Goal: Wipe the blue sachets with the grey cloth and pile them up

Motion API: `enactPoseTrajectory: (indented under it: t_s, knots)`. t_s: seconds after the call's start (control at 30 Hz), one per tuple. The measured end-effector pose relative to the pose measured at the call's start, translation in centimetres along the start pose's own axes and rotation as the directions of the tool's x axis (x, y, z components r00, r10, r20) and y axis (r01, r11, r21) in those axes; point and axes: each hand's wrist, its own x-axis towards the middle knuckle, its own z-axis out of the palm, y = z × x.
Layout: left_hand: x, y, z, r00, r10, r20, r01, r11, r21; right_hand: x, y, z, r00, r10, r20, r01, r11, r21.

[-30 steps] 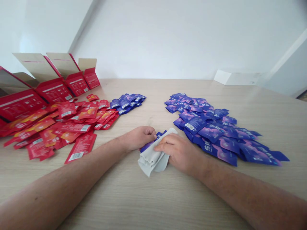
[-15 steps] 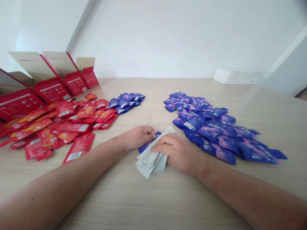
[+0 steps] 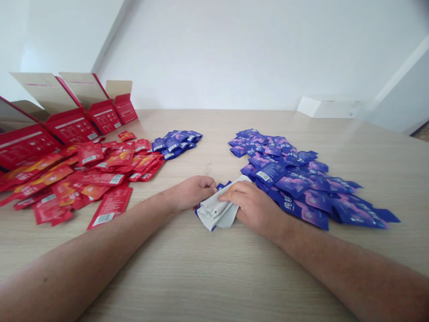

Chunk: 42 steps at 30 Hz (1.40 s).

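Note:
In the middle of the table a blue sachet (image 3: 221, 185) lies mostly hidden under a folded white cloth (image 3: 214, 212). My left hand (image 3: 196, 192) is closed, its thumb and fingers pinching the sachet's left edge. My right hand (image 3: 251, 203) grips the cloth, fingers closed on it, and the cloth rests over the sachet. Just right of this hand spreads a pile of blue and purple sachets (image 3: 295, 183), close to the knuckles. A smaller group of blue sachets (image 3: 176, 143) lies beyond my left hand.
Many red and orange sachets (image 3: 110, 165) cover the left of the table. Behind them stands a row of red cartons (image 3: 73, 127) with raised flaps. A white box (image 3: 326, 107) sits at the back right, near the wall.
My right hand has moved the cloth slightly away from me and to the right across the blue sachet. My left hand keeps its place on the sachet's edge.

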Motion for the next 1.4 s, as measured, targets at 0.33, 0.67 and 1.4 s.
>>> enactPoseTrajectory:
  t_s: [0.33,0.67,1.4]
  knots:
    - [-0.13,0.21,-0.06,1.0,0.007,0.001,-0.007,1.0,0.013,-0.12,-0.22,0.11,1.0,-0.008,0.012,0.008,1.0,-0.009]
    - [0.16,-0.5,-0.18,0.999,0.041,-0.013,-0.04,0.998,0.045,-0.14,-0.26,0.14,0.999,-0.029,0.046,0.029,1.0,0.0]
    - [0.31,-0.58,-0.22,0.999,0.052,-0.011,-0.051,0.997,0.056,-0.16,-0.34,0.07,0.998,-0.031,0.056,0.031,1.0,-0.002]
